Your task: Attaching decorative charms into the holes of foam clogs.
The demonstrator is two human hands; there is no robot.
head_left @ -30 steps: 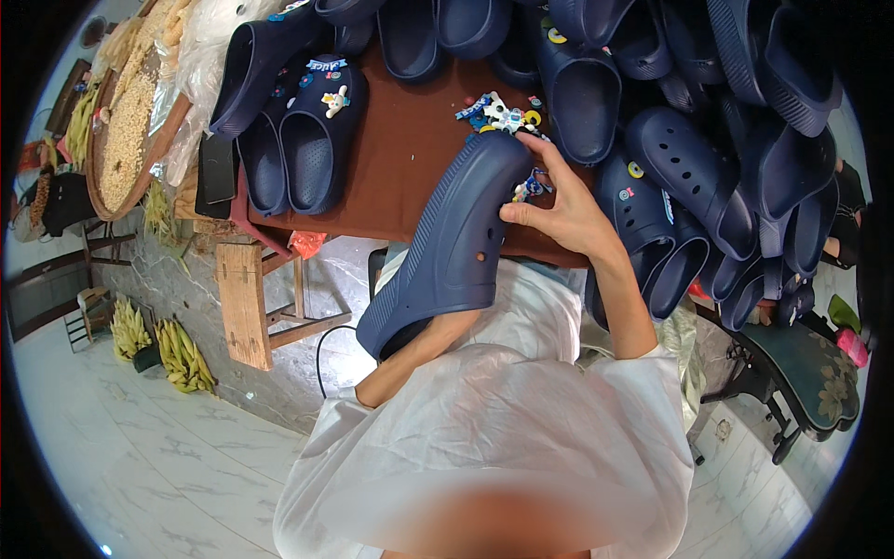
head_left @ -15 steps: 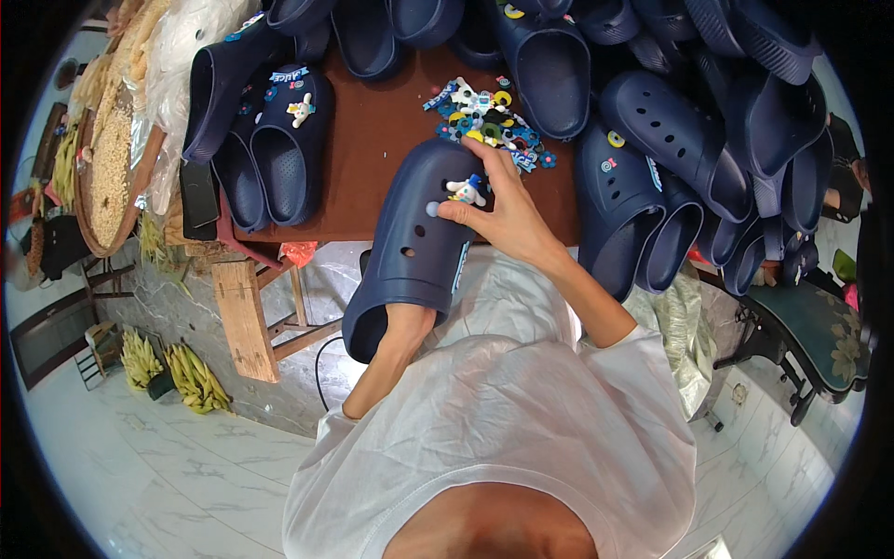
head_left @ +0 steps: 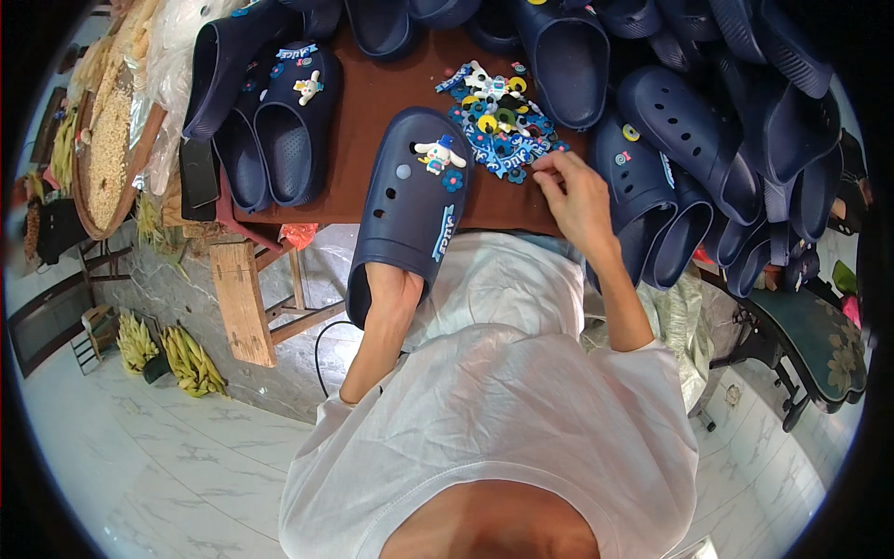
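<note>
My left hand [head_left: 393,291] reaches into the heel opening of a navy blue clog [head_left: 386,224] and holds it up, toe pointing away; its fingers are hidden inside. On the clog's upper sit a white puppy-like charm with a blue hat [head_left: 436,155], a blue flower charm [head_left: 453,180], a pale round charm [head_left: 403,171] and a blue-and-white lettered charm [head_left: 444,232]. Several holes are bare. My right hand [head_left: 577,194] is at the near right edge of a heap of shoe charms [head_left: 498,116], thumb and forefinger pinched; anything between them is too small to make out.
The brown tabletop [head_left: 358,107] carries the heap. A pair of decorated clogs [head_left: 296,140] lies left, beside a dark phone-like slab [head_left: 198,182]. Many navy clogs [head_left: 694,126] are piled right and along the far side. A wooden stand [head_left: 244,303] is below left.
My right hand has left the clog and moved right to the charm heap. The clog has shifted slightly away from me, showing a blue flower charm that the hand covered.
</note>
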